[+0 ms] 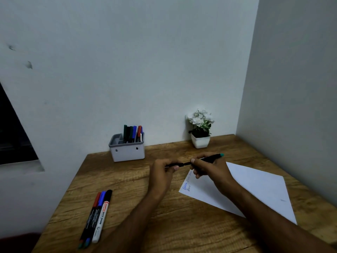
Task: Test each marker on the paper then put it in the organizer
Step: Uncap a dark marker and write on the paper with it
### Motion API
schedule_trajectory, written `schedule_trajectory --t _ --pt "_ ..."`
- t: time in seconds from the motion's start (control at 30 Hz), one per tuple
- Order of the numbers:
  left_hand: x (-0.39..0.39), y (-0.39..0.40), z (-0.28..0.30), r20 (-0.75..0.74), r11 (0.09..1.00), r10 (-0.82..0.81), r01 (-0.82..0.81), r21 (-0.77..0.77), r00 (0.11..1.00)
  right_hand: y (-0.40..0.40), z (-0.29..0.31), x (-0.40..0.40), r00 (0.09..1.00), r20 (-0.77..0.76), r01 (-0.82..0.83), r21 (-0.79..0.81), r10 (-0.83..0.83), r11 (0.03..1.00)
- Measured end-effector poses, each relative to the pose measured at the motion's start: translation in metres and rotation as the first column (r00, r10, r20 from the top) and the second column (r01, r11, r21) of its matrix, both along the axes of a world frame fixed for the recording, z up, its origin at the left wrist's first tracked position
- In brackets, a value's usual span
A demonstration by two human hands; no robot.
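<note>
Slim black teal-ended marker (204, 160), light and stiff, is pinched mid-barrel by right hand (209, 168), cap end by left hand (162, 172).

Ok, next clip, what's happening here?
A person at a wooden desk holds a black marker in both hands: the left hand grips the cap end, the right hand the barrel, above the edge of the paper. Whether the cap is going on or coming off cannot be told. The paper carries some blue writing. Several markers stand in the organizer by the wall, and three markers lie on the desk at the left.
</note>
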State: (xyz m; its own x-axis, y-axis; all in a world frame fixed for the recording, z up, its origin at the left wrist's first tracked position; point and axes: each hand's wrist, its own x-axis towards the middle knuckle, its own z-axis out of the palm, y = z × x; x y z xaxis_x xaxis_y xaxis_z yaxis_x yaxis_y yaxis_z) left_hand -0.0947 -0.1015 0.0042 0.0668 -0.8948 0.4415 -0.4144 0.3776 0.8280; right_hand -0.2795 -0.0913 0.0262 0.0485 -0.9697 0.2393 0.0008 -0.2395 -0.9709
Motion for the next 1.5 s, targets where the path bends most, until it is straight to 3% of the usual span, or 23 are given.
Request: schedule_trajectory --t 0.37,0.63,0.83,0.97,1.07,1.13,1.2,1.27,1.5 --pt "-0.014 0.013 0.010 -0.053 0.993 -0.100 0.096 -0.070 0.994 0.000 0.004 0.006 0.999 -0.025 0.032 -0.109 -0.035 0.994" --pt "-0.014 0.014 0.011 0.020 0.991 0.063 -0.061 -0.116 0.998 -0.002 0.002 0.021 0.999 -0.035 -0.005 -0.151 0.000 0.988" --pt "0.010 0.011 0.021 0.144 0.999 0.051 -0.052 0.004 0.988 -0.011 -0.001 0.036 0.999 0.010 -0.044 -0.099 0.045 0.994" --pt "0.039 0.011 0.033 0.135 0.987 0.151 -0.157 0.038 0.979 -0.018 0.003 0.037 0.994 0.106 -0.027 -0.042 0.031 0.999" --pt "0.058 0.010 0.037 -0.074 0.983 0.163 -0.156 0.096 0.984 -0.021 0.004 0.040 0.997 -0.019 -0.073 -0.058 0.072 0.996" --pt "0.066 0.010 0.040 -0.325 0.985 0.137 -0.094 0.144 0.936 -0.021 0.002 0.051 0.985 -0.132 -0.118 -0.048 0.111 0.992" --pt "0.069 0.010 0.043 -0.477 0.985 0.134 -0.063 0.162 0.869 -0.024 -0.001 0.065 0.966 -0.221 -0.144 -0.043 0.132 0.989" --pt "0.070 0.009 0.042 -0.492 0.986 0.145 -0.084 0.144 0.859 -0.028 -0.004 0.079 0.945 -0.295 -0.167 -0.071 0.140 0.983" --pt "0.094 -0.002 0.035 -0.298 0.974 0.228 -0.222 0.053 0.927 -0.039 -0.002 0.128 0.827 -0.560 -0.230 -0.248 0.054 0.941"
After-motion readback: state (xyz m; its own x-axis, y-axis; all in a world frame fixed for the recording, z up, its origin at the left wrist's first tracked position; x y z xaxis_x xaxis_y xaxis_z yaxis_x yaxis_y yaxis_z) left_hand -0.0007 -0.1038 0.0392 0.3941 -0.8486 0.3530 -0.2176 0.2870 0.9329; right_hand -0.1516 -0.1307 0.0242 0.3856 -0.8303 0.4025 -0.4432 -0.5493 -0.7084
